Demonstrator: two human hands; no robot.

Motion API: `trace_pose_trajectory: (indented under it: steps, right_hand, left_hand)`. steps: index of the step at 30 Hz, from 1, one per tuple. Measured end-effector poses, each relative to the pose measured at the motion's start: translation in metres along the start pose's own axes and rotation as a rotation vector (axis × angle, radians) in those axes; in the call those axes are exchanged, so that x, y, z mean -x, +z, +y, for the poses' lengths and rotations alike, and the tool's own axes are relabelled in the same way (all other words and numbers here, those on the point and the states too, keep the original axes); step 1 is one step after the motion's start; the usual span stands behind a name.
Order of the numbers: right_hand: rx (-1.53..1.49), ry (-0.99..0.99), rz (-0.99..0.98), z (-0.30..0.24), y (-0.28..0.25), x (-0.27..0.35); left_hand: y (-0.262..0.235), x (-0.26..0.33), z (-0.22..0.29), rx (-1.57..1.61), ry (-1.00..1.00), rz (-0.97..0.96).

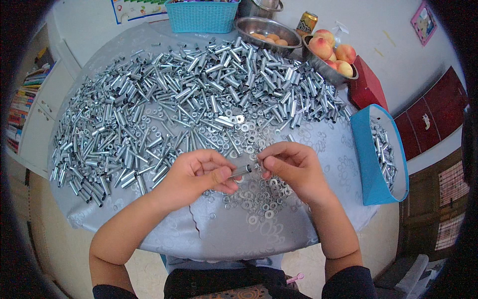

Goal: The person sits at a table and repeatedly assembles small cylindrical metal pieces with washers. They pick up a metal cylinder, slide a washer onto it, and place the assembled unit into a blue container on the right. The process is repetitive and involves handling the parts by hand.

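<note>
Overhead: round table (209, 234) in grey cloth, heaped with metal tubes (199, 84) and washers (259, 199); blue bin (366, 164) right, fruit bowls (331, 70) behind. Left hand (194, 174) pinches one tube (241, 171) above the washers; right hand (294, 167), fingertips closed narrowly, meets its end.

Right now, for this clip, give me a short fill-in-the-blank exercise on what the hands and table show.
1. The left hand holds a small metal ____.
2. The blue box of finished tubes lies to the person's ____.
3. The metal bowl beside the can holds ____.
4. Flat ring-shaped ____ lie scattered under the right hand.

Missing words: tube; right; peaches; washers
</note>
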State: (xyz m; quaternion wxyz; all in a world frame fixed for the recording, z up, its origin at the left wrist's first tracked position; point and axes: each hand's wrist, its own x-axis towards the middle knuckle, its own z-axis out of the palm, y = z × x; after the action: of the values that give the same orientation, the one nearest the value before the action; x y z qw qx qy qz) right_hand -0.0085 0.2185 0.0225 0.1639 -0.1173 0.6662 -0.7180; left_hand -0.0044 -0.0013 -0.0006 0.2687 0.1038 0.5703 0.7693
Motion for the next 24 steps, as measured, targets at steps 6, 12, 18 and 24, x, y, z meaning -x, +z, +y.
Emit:
trace_pose_trajectory:
  steps: [6,12,18,24]
  right_hand:
    - [0.179,-0.105,0.208,0.005,-0.005,-0.005]
    - [1.074,-0.457,0.204,0.016,-0.022,-0.01]
    - [1.176,-0.369,-0.026,0.021,-0.012,-0.007]
    - [1.182,-0.399,-0.068,0.021,-0.013,-0.008]
  left_hand:
    - [-0.004,0.0,0.0,0.142,-0.023,0.076]
    - [-0.005,0.0,0.0,0.176,-0.013,0.072]
    - [-0.004,-0.001,0.0,0.147,-0.032,0.065]
    - [-0.003,-0.002,-0.001,0.148,-0.024,0.06]
